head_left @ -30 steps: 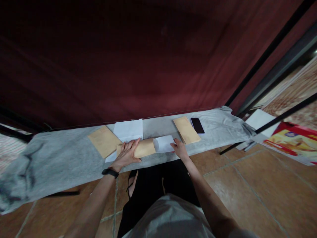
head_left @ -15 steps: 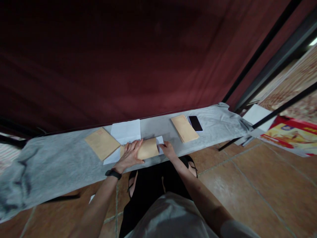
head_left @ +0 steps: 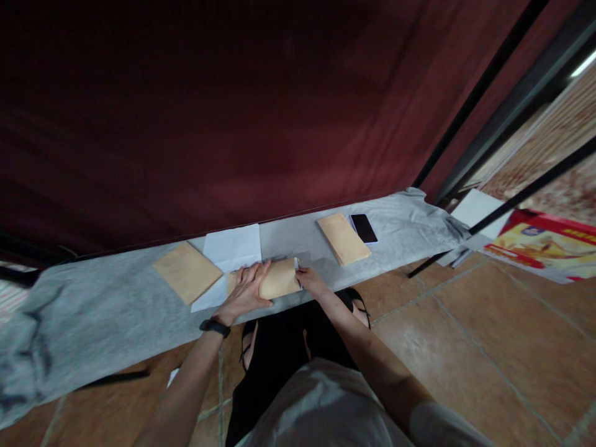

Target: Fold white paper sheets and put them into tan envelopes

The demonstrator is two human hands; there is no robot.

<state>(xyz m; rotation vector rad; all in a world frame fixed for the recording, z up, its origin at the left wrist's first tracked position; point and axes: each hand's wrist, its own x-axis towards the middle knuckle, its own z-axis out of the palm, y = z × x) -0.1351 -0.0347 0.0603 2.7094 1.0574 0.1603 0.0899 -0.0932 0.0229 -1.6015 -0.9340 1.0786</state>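
Note:
My left hand (head_left: pixel 246 290), with a black band on its wrist, lies with spread fingers across a tan paper envelope (head_left: pixel 280 279), pressing it to the cloth. At the envelope's right end, the fingers of my right hand (head_left: pixel 311 281) are closed on a folded white paper (head_left: pixel 297 264). Only a thin strip of that paper shows; the rest is inside the envelope. Left of my left hand lies another tan envelope stack (head_left: pixel 187 271), partly over white sheets (head_left: pixel 233 246). To the right sits a further stack of tan envelopes (head_left: pixel 343 238).
A dark phone (head_left: pixel 364 228) lies beside the right stack. Grey cloth (head_left: pixel 116 298) covers the long narrow bench. A dark red panel (head_left: pixel 261 124) rises behind it. Black metal bars (head_left: pixel 484 93) and a red and yellow box (head_left: pixel 544 243) are at the right.
My right hand has pushed the white paper leftward, deeper into the envelope, so much less of it sticks out. My left hand stays on the envelope. The view has shifted slightly.

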